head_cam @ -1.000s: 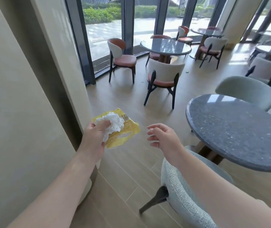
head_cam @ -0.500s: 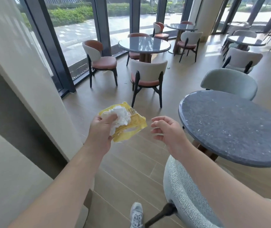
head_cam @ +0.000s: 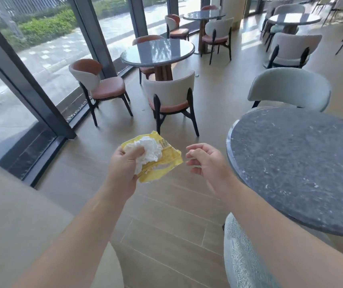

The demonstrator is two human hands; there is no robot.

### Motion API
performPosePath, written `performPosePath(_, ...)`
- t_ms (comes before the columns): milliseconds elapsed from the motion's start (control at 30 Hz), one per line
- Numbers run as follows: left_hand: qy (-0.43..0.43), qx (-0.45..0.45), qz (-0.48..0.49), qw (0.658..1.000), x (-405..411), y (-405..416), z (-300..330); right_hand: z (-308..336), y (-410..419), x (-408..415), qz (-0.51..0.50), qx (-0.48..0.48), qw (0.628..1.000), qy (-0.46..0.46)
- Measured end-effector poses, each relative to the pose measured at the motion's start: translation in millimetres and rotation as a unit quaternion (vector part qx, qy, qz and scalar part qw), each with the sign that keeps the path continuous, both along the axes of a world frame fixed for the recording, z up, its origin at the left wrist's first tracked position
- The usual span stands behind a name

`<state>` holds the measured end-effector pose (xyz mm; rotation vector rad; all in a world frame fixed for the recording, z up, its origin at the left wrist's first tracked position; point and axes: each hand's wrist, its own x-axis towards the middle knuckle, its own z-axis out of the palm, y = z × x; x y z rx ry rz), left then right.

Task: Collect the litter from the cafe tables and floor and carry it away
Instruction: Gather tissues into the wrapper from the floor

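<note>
My left hand grips a crumpled white tissue pressed onto a yellow wrapper, held at chest height over the wooden floor. To its right my right hand hovers with loosely curled fingers and holds nothing, a short gap away from the wrapper. Small bits of litter lie on the floor: one pale scrap beside the far round table and a tiny speck near the chair legs.
A dark speckled round table stands close on my right with pale chairs around it. An orange-seated chair stands straight ahead. Glass windows with dark frames run along the left. More tables and chairs fill the back.
The view has swung to the right and forward, away from the beige wall. Both hands keep the same pose, the left still gripping the tissue and wrapper.
</note>
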<state>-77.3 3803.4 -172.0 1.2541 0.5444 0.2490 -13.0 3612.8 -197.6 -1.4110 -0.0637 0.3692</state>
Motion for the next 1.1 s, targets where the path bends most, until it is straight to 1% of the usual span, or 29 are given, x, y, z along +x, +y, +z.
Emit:
performPosePath(133, -0.001, -0.007, -0.018, 1.000, 50.0, 10.4, 7.9, 9.7, 11.5, 38.8, -0.025, 0.005, 1.000, -0.013)
performPosePath(333, -0.010, 0.001, -0.046, 0.999, 127.6, 44.1, 6.8, 9.4, 39.1, 105.6, -0.059, -0.015, 0.998, -0.012)
performPosePath(433, -0.004, -0.017, -0.049, 0.999, 173.8, 70.7, -4.1, -0.7, 63.7, 144.4, -0.072, -0.030, 0.997, -0.013)
performPosePath(533, -0.006, -0.025, -0.078, 0.997, 226.9, 96.9, -14.4, -5.3, 94.8, 189.2, -0.090, -0.061, 0.994, -0.021)
performPosePath(633, -0.009, -0.046, -0.105, 0.993, 286.0, 130.3, -17.0, -1.4, 129.0, 237.3, -0.115, -0.064, 0.991, -0.023)
performPosePath(800, 0.009, -0.085, -0.121, 0.989, 368.7, 190.9, -20.1, 7.9, 181.9, 305.1, -0.143, -0.080, 0.986, -0.010)
performPosePath(1000, 0.002, -0.118, -0.128, 0.985, 455.0, 229.1, -17.8, 17.2, 206.3, 365.0, -0.184, -0.092, 0.978, -0.019)
performPosePath(1100, -0.005, -0.121, -0.158, 0.980, 484.0, 229.7, -15.0, 22.8, 205.9, 388.5, -0.206, -0.089, 0.974, -0.029)
